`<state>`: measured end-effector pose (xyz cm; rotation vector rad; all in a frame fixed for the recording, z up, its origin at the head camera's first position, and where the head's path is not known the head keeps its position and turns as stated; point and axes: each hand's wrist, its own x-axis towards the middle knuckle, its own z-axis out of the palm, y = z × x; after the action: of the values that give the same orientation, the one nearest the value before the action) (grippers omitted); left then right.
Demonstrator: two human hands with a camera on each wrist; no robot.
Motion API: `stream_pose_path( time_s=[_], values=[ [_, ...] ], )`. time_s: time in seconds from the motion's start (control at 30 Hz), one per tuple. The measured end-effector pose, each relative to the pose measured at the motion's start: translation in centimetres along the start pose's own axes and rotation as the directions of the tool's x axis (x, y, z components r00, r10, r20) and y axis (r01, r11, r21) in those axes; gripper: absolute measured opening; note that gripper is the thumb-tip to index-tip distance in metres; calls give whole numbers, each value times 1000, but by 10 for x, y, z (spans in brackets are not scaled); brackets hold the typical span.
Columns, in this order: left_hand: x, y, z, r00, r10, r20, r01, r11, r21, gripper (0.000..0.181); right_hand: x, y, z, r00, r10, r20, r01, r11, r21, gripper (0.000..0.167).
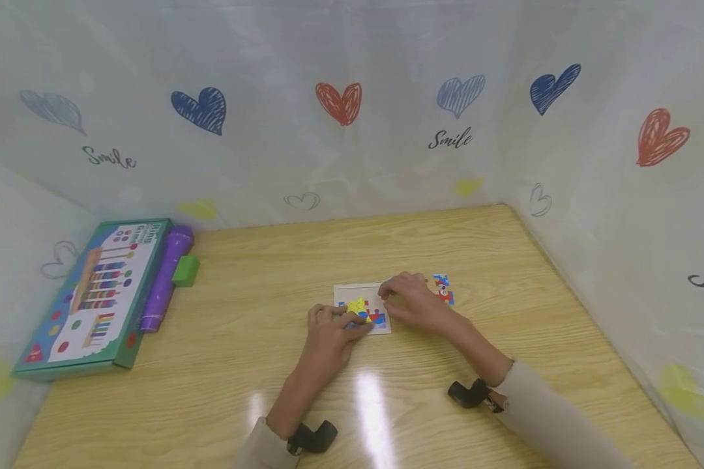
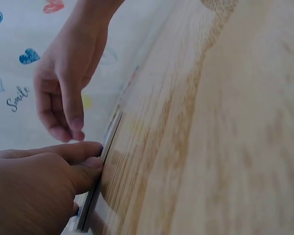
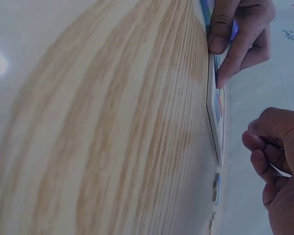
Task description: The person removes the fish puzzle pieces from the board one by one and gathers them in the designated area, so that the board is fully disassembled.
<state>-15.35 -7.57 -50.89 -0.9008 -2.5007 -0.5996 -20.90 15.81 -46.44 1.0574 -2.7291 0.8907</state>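
A small jigsaw puzzle with a pale tray frame (image 1: 358, 286) lies on the table, partly filled with yellow, red and blue pieces (image 1: 377, 317). The left hand (image 1: 328, 335) rests on its near left part. Its extended fingers press the pieces, and its thumb touches the tray's near edge. Over the tray's right side hovers the right hand (image 1: 416, 303), its fingers curled and thumb tip against the index finger. Nothing shows in that pinch in the right wrist view. Loose puzzle pieces (image 1: 442, 290) lie just beyond the right hand, partly hidden by it.
A boxed ring game (image 1: 94, 293) lies at the table's left, beside a purple microphone-shaped toy (image 1: 165, 280) and a green block (image 1: 186, 271). Printed white sheeting (image 1: 375, 169) borders the wooden table (image 1: 240, 391). Each wrist wears a black camera mount (image 1: 313, 438).
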Motion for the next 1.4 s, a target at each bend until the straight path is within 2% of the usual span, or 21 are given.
stream_pose_path(
  time_s=[0.23, 0.5, 0.9, 1.23, 1.4],
  values=[
    [1, 1, -1, 1000, 1, 19, -1, 1000, 27, 23, 13, -6, 9, 999, 38, 38, -38, 999, 2, 12],
    [1, 3, -3, 1000, 9, 25, -10, 999, 49, 27, 19, -6, 18, 994, 84, 73, -85, 996, 3, 13],
    [2, 4, -5, 998, -15, 57, 12, 998, 57, 27, 21, -4, 21, 993, 74, 88, -72, 997, -24, 15],
    [1, 5, -6, 998, -30, 57, 27, 998, 49, 26, 24, -5, 24, 993, 57, 100, -52, 997, -55, 15],
    [1, 4, -7, 998, -23, 51, 21, 999, 43, 31, 27, -7, 25, 993, 57, 104, -50, 996, -67, 14]
  ],
)
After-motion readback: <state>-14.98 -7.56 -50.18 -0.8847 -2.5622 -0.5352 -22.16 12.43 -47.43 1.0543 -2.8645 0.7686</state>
